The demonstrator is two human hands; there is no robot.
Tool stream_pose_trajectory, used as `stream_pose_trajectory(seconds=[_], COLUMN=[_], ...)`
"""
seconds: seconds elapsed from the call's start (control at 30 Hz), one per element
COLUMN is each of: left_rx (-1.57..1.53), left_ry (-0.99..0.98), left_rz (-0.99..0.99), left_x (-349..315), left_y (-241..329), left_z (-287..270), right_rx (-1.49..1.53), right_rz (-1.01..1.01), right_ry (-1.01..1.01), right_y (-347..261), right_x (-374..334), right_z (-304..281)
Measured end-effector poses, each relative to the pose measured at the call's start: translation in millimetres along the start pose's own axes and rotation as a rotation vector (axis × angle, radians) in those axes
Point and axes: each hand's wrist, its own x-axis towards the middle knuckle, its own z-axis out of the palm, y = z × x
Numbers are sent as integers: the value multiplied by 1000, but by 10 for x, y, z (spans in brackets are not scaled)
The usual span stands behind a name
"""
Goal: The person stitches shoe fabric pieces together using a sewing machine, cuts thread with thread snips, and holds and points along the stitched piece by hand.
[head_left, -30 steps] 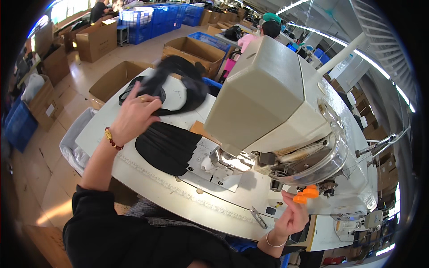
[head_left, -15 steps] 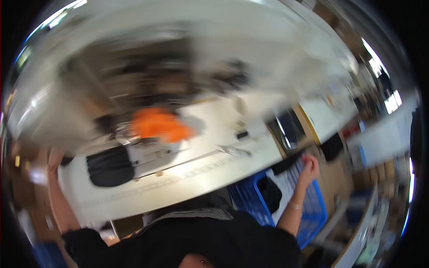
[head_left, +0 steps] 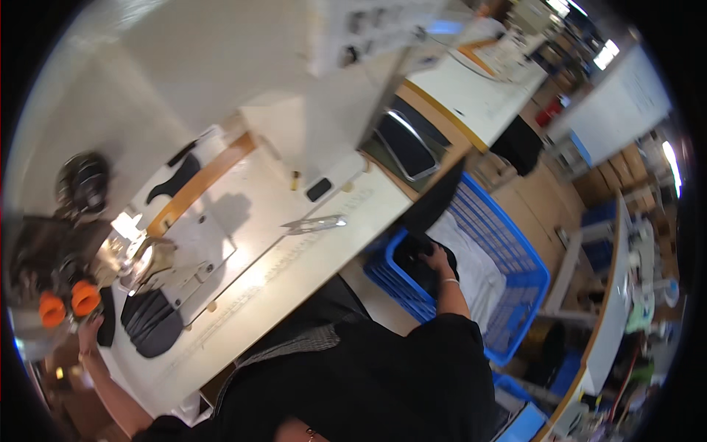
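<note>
My left hand (head_left: 89,335) is at the left end of the white sewing table, its fingers closed at the edge of a curved black fabric piece (head_left: 107,317). Beside it lies a fanned stack of black fabric pieces (head_left: 152,324), close to the sewing machine's lit needle area (head_left: 140,254). My right hand (head_left: 440,261) reaches down into a blue plastic basket (head_left: 508,243), its fingers closed on black fabric (head_left: 414,259) there; the fingertips are partly hidden. White cloth (head_left: 471,269) lies under the black fabric.
Thread snips (head_left: 315,224) lie on the tabletop (head_left: 272,283). Two orange cones (head_left: 86,297) stand by the machine at far left. A phone (head_left: 406,145) rests on a wooden ledge right of the table. Another white worktable (head_left: 471,96) stands beyond, and a long bench (head_left: 600,324) at right.
My head view has turned right, and the blur has mostly gone. My right hand has moved from above the basket's far side down into the black fabric. The left stays at the table's left end.
</note>
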Motion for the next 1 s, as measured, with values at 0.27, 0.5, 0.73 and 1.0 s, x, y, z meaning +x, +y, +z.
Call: stream_pose_trajectory(seconds=[0.27, 0.5, 0.73, 1.0], left_rx=[648, 603, 412, 539], left_ry=[-231, 6, 218, 100], left_rz=[154, 298, 705, 874], left_x=[15, -451, -1524, -2185], left_y=[193, 721, 1711, 1834], left_z=[74, 372, 1158, 1898], right_rx=[13, 75, 283, 87], right_rz=[-284, -242, -490, -1312], right_ry=[29, 485, 1183, 1023], right_y=[-144, 151, -567, -3551], right_x=[198, -292, -989, -2365], right_z=[99, -615, -1998, -2296])
